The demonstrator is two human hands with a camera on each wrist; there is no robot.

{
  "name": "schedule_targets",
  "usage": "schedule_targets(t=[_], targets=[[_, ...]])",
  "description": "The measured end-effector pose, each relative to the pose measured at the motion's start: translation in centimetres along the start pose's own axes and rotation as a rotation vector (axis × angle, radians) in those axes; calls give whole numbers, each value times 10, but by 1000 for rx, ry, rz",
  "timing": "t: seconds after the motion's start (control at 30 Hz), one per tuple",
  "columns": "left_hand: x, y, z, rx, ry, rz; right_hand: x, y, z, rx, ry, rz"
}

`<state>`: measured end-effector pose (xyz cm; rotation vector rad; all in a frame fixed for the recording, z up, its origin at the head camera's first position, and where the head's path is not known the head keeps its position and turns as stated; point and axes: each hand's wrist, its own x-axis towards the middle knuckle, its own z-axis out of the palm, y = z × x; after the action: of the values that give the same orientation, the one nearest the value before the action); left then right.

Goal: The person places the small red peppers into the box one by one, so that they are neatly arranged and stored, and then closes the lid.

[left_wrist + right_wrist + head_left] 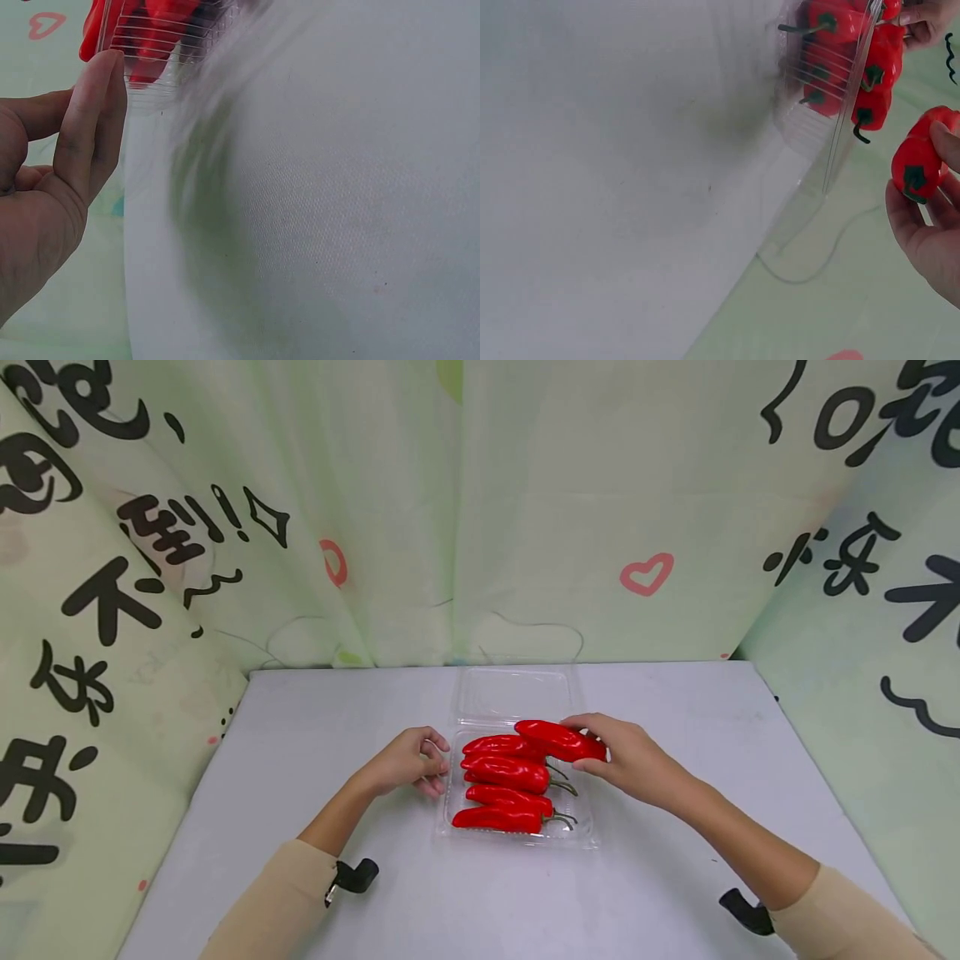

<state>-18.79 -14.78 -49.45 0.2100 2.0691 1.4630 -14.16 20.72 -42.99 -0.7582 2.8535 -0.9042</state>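
A clear plastic clamshell box holds several glossy red peppers, which lie crosswise with their green stems toward the right. Above the box's far right part, my right hand grips another red pepper at its stem end, thumb and fingers on either side. In the right wrist view that held pepper shows its green cap, apart from the box. My left hand is at the box's left side; in the left wrist view its fingertips are by the clear ribbed wall, with loosely bent fingers.
The box's clear lid lies folded back toward the far edge of the white table. Pale green curtains with dark writing hang behind and on both sides. Black straps show at both wrists.
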Motion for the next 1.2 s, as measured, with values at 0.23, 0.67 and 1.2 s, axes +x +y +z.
schedule_targets(t=[0.23, 0.67, 1.2], targets=[[-1, 2, 1, -12, 4, 0, 4, -19, 13, 7, -47, -24], [-2, 2, 2, -10, 11, 3, 9, -46, 44, -110, -149, -74], [-3, 3, 2, -5, 16, -3, 14, -55, 64, -283, -74, -225]])
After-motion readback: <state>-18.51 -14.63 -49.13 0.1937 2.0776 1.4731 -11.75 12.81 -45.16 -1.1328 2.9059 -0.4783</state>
